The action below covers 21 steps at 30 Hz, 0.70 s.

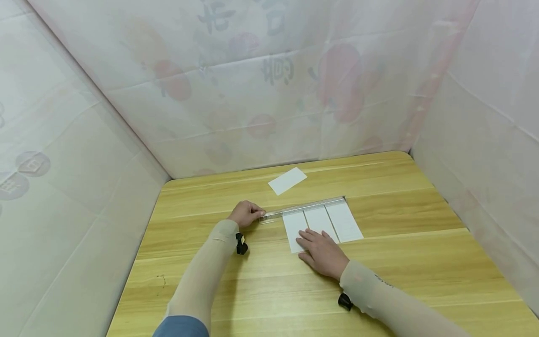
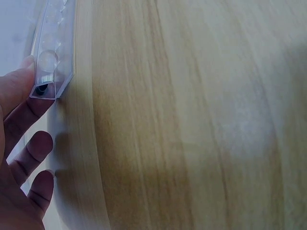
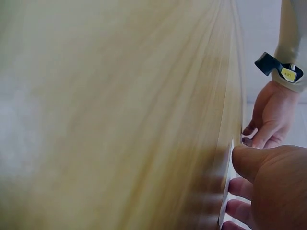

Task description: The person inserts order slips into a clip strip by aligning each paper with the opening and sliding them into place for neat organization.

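My left hand [image 1: 245, 214] pinches the near-left end of a long, clear plastic tube [image 1: 313, 205] between thumb and fingertips. In the left wrist view the tube's open, angular end shows, with rounded shapes and a dark bit inside. Along the top edges of three white cards [image 1: 345, 222] the tube lies lengthwise, and the cards stand side by side with narrow gaps. My right hand [image 1: 324, 255] rests with fingers spread on the lower part of the leftmost card [image 1: 293, 224], partly covering it and reaching over the middle card [image 1: 318, 220].
Beyond the tube, another white card [image 1: 287, 180] lies at a slant on the wooden table [image 1: 421, 262]. Pale printed fabric [image 1: 261, 93] hangs behind the table's far edge, with plain panels at both sides. Each wrist wears a black camera mount [image 1: 241, 244].
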Each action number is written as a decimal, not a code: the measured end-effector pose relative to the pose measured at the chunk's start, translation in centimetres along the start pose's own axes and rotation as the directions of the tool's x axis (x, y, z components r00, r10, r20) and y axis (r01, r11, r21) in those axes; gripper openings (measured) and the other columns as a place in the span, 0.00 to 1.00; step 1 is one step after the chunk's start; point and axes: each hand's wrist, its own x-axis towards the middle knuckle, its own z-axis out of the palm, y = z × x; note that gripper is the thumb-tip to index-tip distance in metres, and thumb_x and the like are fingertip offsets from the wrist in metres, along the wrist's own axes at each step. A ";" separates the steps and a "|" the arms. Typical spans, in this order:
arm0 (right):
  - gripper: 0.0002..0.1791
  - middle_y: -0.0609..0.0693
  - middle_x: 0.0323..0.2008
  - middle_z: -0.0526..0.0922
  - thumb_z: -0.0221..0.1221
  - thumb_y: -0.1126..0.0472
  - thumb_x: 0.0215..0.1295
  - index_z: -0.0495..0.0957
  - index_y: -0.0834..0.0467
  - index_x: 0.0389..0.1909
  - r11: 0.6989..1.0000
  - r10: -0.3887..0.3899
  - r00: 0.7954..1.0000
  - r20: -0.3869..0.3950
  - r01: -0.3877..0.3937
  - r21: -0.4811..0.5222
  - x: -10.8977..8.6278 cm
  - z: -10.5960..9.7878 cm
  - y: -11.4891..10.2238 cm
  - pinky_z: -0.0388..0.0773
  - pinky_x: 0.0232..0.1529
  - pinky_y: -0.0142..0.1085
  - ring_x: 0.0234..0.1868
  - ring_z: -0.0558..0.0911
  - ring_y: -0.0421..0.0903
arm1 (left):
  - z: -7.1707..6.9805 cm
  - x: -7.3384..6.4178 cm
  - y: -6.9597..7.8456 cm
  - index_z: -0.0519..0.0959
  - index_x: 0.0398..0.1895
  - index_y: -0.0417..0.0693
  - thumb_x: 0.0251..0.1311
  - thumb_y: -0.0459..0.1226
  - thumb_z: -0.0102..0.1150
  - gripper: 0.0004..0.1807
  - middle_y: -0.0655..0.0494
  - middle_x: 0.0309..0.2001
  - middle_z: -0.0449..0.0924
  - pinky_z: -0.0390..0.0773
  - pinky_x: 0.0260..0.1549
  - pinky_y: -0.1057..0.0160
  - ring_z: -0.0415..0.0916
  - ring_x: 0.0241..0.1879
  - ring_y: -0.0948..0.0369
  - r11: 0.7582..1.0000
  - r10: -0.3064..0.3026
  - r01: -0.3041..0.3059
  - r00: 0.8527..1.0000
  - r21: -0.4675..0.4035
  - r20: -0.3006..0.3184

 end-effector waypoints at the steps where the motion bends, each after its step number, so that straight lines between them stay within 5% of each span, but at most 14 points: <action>1: 0.26 0.50 0.63 0.66 0.52 0.45 0.64 0.71 0.52 0.60 1.000 0.002 1.000 0.001 -0.002 -0.001 0.0 0.0 0.0 0.57 0.58 0.57 0.64 0.62 0.49 | 0.0 0.0 0.0 0.85 0.37 0.58 0.61 0.43 0.56 0.08 0.63 0.38 0.81 0.74 0.41 0.62 0.76 0.40 0.64 1.000 0.002 -0.002 1.000 0.000 -0.002; 13: 0.27 0.49 0.64 0.64 0.52 0.44 0.64 0.70 0.52 0.61 0.999 0.022 1.000 0.015 -0.023 0.025 0.0 0.0 -0.1 0.55 0.59 0.56 0.65 0.60 0.49 | -0.1 0.0 0.1 0.85 0.37 0.58 0.60 0.43 0.56 0.08 0.63 0.38 0.81 0.74 0.41 0.62 0.76 0.41 0.64 1.000 0.000 0.000 1.000 0.003 -0.003; 21: 0.27 0.50 0.63 0.66 0.53 0.46 0.64 0.69 0.54 0.61 1.000 0.008 0.999 -0.051 -0.008 0.013 0.1 -0.5 -0.2 0.54 0.60 0.56 0.64 0.61 0.51 | -0.1 -0.1 0.1 0.85 0.37 0.57 0.61 0.43 0.56 0.08 0.62 0.39 0.81 0.74 0.41 0.62 0.76 0.41 0.63 1.000 0.001 -0.001 1.000 -0.003 0.001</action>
